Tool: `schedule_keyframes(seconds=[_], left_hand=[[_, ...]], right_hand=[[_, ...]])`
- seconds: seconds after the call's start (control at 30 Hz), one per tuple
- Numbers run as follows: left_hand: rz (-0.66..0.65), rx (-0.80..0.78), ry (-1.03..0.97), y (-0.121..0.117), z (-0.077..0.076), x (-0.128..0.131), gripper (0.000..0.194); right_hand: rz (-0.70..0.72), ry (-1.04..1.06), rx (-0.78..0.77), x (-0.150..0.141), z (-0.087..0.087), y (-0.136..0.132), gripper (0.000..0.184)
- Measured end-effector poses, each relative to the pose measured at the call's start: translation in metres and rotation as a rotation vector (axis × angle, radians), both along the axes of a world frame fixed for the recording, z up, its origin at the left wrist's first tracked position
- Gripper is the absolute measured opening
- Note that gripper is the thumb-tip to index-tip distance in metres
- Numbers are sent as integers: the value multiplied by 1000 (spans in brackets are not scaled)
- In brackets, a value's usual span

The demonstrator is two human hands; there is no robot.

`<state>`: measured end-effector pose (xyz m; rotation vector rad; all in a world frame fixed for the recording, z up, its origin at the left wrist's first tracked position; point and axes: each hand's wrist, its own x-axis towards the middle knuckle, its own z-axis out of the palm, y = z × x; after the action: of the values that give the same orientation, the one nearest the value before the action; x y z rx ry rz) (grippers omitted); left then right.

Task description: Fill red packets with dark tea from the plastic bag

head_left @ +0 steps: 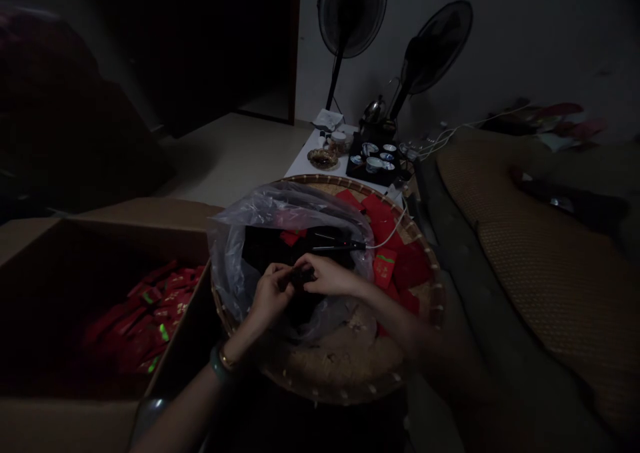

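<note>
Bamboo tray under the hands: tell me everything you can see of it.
A large round, shallow tray of woven bamboo, pale tan and worn, with a bound rim dotted with lashings. It sits in front of a white table, beside an open cardboard box. A clear plastic bag fills its left half, and red envelopes lie on its right. The left hand and right hand pinch a small dark item above the bag.

The small dark thing (pixel 302 278) between the left hand (pixel 270 297) and right hand (pixel 327 275) is too dim to name; what lies in the bag (pixel 227 266) is lost in shadow; the box (pixel 105 236) runs off the left edge.
</note>
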<state>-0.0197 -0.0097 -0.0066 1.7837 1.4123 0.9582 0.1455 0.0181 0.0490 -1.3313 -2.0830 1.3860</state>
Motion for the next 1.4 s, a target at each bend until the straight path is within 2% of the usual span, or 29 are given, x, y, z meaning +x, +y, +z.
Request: schedule_keyframes(seconds=[0.1, 0.2, 0.3, 0.4, 0.53, 0.63, 0.73, 0.97, 1.03, 1.1, 1.2, 1.3, 1.4], left_hand=[[24, -5, -32, -1, -2, 0, 31], [33, -1, -55, -1, -4, 0, 33], [40, 4, -74, -2, -6, 1, 32], [38, 9, -82, -3, -5, 3, 34], [31, 2, -89, -4, -3, 3, 37], [43, 5, -99, -4, -4, 3, 38], [67, 15, -116, -4, -5, 3, 36], [89, 32, -69, -4, -2, 1, 36], [89, 36, -50, -3, -1, -1, 32], [59, 33, -20, -2, 0, -4, 25], [9, 64, 33, -3, 4, -8, 17], [-12, 131, 85, -5, 8, -9, 15], [-27, 174, 162, -7, 8, -11, 16]], right_hand=[[-11, -113, 160, -4, 2, -2, 33], [63, -243, 303, -6, 4, -3, 23], [99, -359, 373, -8, 7, -7, 17], [46, -453, 402, -13, 11, -13, 17], [-8, -385, 383, -16, 7, -17, 25], [43, -223, 348, -10, 0, -16, 30], [72, -144, 420, -4, -3, -19, 38], [135, -491, 641, -8, -6, -39, 27], [121, -516, 674, -10, -10, -42, 23], [130, -433, 677, -10, -15, -43, 20], [118, -175, 590, -9, -24, -42, 21], [18, 24, 516, -7, -31, -42, 24], [-73, 107, 509, -5, -37, -40, 22]])
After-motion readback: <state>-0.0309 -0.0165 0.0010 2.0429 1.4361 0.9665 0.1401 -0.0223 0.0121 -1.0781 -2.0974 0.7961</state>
